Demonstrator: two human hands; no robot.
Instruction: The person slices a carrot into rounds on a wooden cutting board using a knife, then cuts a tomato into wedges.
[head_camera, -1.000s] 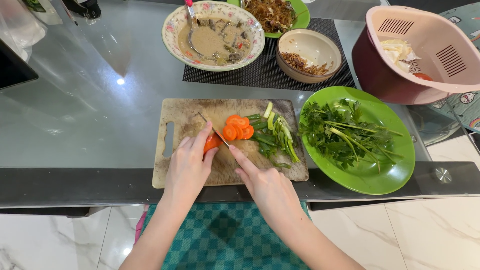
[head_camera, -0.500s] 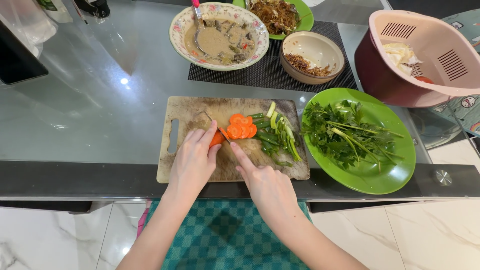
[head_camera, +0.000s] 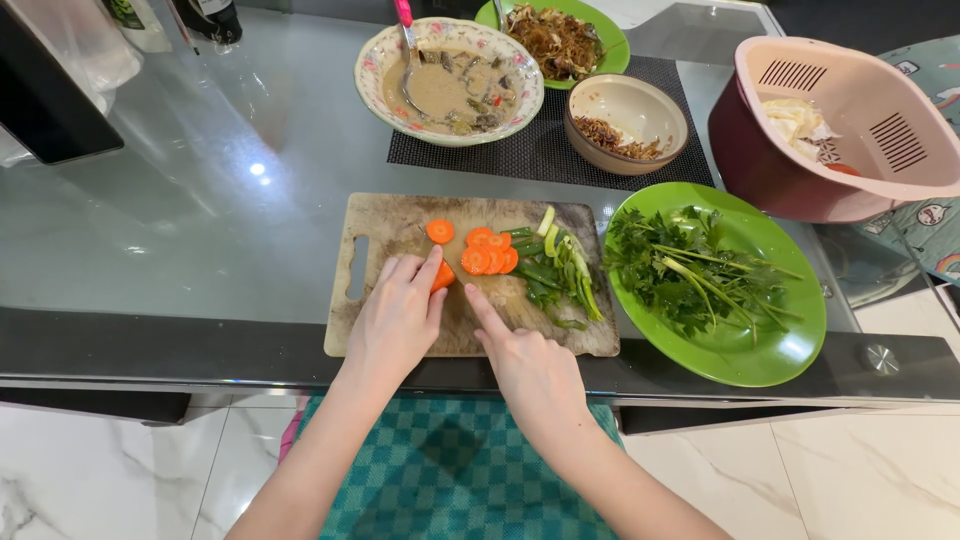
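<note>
while both hands work low on the board, worth going from big to small. glass table (head_camera: 200, 200) first, with a pink strainer basket (head_camera: 850, 120) at far right, white scraps inside. nearer, just right of the board, a green plate (head_camera: 770, 350) heaped with leafy herbs (head_camera: 690, 265). beyond, on a dark mat (head_camera: 560, 150), a flowered bowl (head_camera: 372, 60) of pale soup with a spoon, a tan bowl (head_camera: 625, 125) with brown bits, and a second green plate of noodles (head_camera: 555, 30) at the top edge.

wooden cutting board (head_camera: 390, 225) at the near edge, long axis left to right, handle slot at left. on its right part, green onion stalks (head_camera: 550, 270), lying mostly front to back. left of these, a cluster of carrot slices (head_camera: 487, 255), touching one another, and one lone slice (head_camera: 440, 231) apart, toward the far edge.

left hand (head_camera: 395, 320) curled down over the carrot stub (head_camera: 442, 275), fingers pressed together on top of it, only an orange end showing past the fingertips toward the right. right hand (head_camera: 530, 365) closed around a knife handle, forefinger stretched along the top; blade mostly hidden, so cannot tell its exact line, though it seems to point up-left to the stub's exposed end. stub's long axis hard to read under the fingers, seemingly left to right. cut slices just right of that end; left hand nearer the stub, right hand nearer the slices.
</note>
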